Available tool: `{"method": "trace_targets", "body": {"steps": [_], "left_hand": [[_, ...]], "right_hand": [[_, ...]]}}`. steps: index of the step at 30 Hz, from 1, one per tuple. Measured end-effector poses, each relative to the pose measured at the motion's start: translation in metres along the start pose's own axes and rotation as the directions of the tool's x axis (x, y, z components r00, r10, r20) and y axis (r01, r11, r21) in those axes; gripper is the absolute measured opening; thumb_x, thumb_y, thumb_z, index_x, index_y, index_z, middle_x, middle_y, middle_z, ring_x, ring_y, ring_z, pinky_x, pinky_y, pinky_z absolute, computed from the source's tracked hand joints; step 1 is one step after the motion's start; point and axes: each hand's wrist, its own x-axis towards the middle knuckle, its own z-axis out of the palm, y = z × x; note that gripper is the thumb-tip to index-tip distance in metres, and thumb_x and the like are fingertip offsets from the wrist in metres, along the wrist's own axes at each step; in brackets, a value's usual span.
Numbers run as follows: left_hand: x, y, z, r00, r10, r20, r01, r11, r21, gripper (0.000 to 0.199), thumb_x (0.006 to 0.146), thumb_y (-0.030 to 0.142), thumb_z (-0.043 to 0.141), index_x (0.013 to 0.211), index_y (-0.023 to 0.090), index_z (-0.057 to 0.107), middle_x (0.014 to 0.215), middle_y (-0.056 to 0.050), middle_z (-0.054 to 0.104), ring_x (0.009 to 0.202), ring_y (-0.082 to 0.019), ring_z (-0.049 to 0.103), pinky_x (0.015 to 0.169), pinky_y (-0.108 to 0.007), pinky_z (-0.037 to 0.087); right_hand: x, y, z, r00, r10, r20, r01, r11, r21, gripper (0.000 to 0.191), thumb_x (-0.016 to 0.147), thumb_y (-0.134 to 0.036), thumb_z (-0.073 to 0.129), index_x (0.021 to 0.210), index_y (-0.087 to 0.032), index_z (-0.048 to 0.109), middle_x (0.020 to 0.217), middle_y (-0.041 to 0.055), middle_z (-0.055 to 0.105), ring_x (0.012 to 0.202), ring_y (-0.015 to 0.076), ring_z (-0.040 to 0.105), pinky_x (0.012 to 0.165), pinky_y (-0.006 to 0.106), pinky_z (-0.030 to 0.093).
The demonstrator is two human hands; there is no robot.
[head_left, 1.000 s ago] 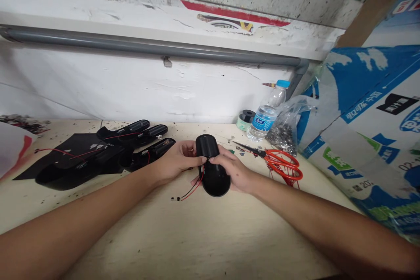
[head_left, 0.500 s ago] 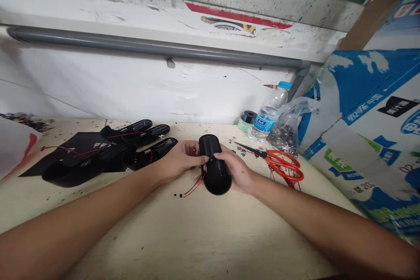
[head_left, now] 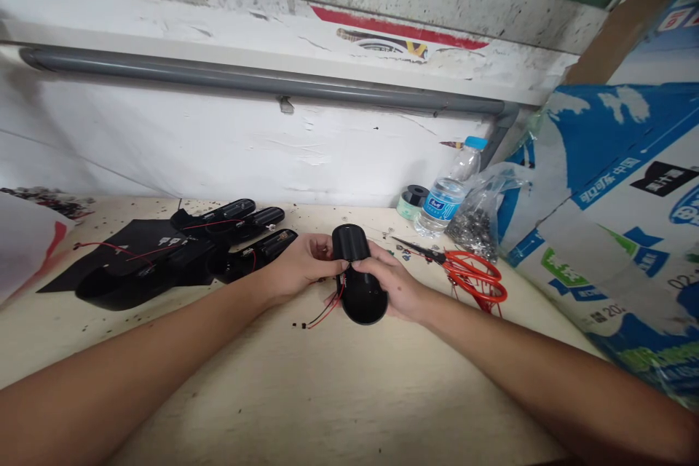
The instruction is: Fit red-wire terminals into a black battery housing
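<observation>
A black moulded oval housing (head_left: 360,298) is held upright-tilted between both hands, its lower end at or just above the tabletop; whether it touches cannot be told. It is gripped by the left hand (head_left: 303,267), with fingers closed against its upper side, and by the right hand (head_left: 396,287), with fingers curled across its front; neither hand is spread. Thin red and black wires (head_left: 328,311) emerge from under the grip and trail to the table. The housing appears to be in the wiring or fitting stage, judging by these leads; any work on the wire ends would seem to call for one hand to be freed. Similar black wired units (head_left: 254,255) lie just beyond the left hand, beside a black sheet (head_left: 123,240). Red-handled scissors (head_left: 474,277) lie right of the right hand, near a bag of small metal parts (head_left: 472,227) and a water bottle (head_left: 443,198).
</observation>
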Motion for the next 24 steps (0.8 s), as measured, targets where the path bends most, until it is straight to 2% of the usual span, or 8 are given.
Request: {"method": "trace_targets", "body": {"steps": [6, 10, 14, 17, 20, 24], "left_hand": [[0.0, -0.002, -0.002, 1.0, 0.003, -0.002, -0.003, 1.0, 0.005, 0.027, 0.07, 0.032, 0.084, 0.08, 0.012, 0.067, 0.072, -0.002, 0.064, 0.064, -0.012, 0.057, 0.062, -0.026, 0.043], [-0.001, -0.001, 0.0, 0.999, -0.03, -0.033, 0.029, 0.999, -0.026, 0.024, 0.076, 0.031, 0.078, 0.081, 0.013, 0.063, 0.069, 0.0, 0.061, 0.057, -0.01, 0.055, 0.054, -0.024, 0.041], [-0.003, 0.002, 0.007, 0.988, -0.071, -0.139, 0.048, 0.986, -0.16, 0.026, 0.076, 0.023, 0.072, 0.098, 0.016, 0.061, 0.076, 0.0, 0.062, 0.061, -0.012, 0.06, 0.056, -0.024, 0.045], [-0.002, 0.0, 0.008, 0.982, -0.045, -0.183, 0.01, 0.982, -0.19, 0.026, 0.078, 0.021, 0.068, 0.102, 0.02, 0.058, 0.074, 0.003, 0.06, 0.063, -0.011, 0.058, 0.057, -0.022, 0.043], [-0.001, -0.004, 0.003, 0.988, -0.029, -0.15, -0.001, 0.981, -0.195, 0.019, 0.08, 0.02, 0.063, 0.099, 0.02, 0.059, 0.074, 0.002, 0.06, 0.065, -0.011, 0.058, 0.06, -0.022, 0.043], [-0.001, -0.006, -0.002, 0.99, -0.058, -0.129, 0.03, 0.977, -0.211, 0.016, 0.084, 0.025, 0.06, 0.099, 0.02, 0.061, 0.081, -0.001, 0.063, 0.071, -0.014, 0.061, 0.062, -0.025, 0.044]], "right_hand": [[0.001, 0.0, 0.001, 1.0, -0.008, -0.001, 0.008, 1.0, 0.013, 0.035, 0.067, -0.024, 0.074, 0.098, -0.019, 0.057, 0.077, -0.0019, 0.063, 0.068, 0.0147, 0.057, 0.063, 0.028, 0.045], [0.004, 0.003, -0.001, 1.0, -0.004, 0.014, 0.001, 0.985, 0.172, 0.028, 0.071, -0.026, 0.071, 0.095, -0.021, 0.056, 0.077, -0.0018, 0.064, 0.068, 0.0153, 0.059, 0.064, 0.028, 0.048], [0.009, 0.007, -0.006, 0.998, -0.039, -0.042, 0.05, 0.949, 0.312, 0.021, 0.076, -0.028, 0.069, 0.092, -0.023, 0.056, 0.077, -0.003, 0.063, 0.07, 0.015, 0.059, 0.065, 0.027, 0.051], [0.011, 0.009, -0.007, 0.994, -0.079, -0.074, 0.097, 0.955, 0.28, 0.027, 0.078, -0.029, 0.073, 0.098, -0.024, 0.057, 0.083, -0.0029, 0.065, 0.074, 0.0138, 0.061, 0.064, 0.024, 0.051], [0.01, 0.008, -0.003, 0.985, -0.128, -0.111, 0.151, 0.961, 0.23, 0.032, 0.08, -0.033, 0.075, 0.104, -0.026, 0.056, 0.089, -0.0033, 0.065, 0.076, 0.0126, 0.061, 0.062, 0.021, 0.05], [0.01, 0.01, -0.001, 0.956, -0.201, -0.212, 0.237, 0.958, 0.159, 0.031, 0.083, -0.038, 0.07, 0.106, -0.03, 0.05, 0.088, -0.0049, 0.062, 0.081, 0.0157, 0.061, 0.066, 0.028, 0.055]]}}
